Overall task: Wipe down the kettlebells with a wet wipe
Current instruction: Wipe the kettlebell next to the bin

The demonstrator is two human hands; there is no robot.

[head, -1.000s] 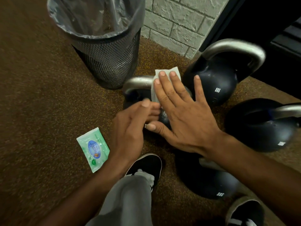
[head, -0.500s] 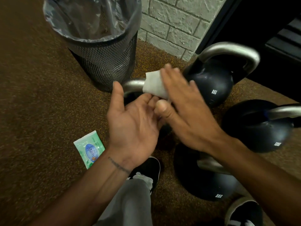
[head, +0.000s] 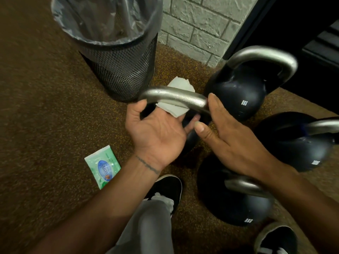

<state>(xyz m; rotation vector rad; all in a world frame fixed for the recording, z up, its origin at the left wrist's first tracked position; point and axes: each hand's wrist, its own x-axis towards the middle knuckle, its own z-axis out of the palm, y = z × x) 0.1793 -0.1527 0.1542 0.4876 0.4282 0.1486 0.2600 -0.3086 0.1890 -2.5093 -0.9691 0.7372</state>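
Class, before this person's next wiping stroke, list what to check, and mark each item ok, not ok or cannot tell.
1. Wet wipe passes behind the kettlebell handle: ok.
2. Left hand grips the wipe: cannot tell.
3. Right hand holds the handle's end: ok.
4. Wipe packet on the floor nearby: ok.
5. Lined mesh bin stands close: ok.
6. Other three kettlebells already wiped: cannot tell.

Open floor stretches left, broken only by a wipe packet. A mesh bin stands just behind the middle kettlebell. The far kettlebell, right kettlebell and near kettlebell crowd the right side, and a brick wall closes the back.
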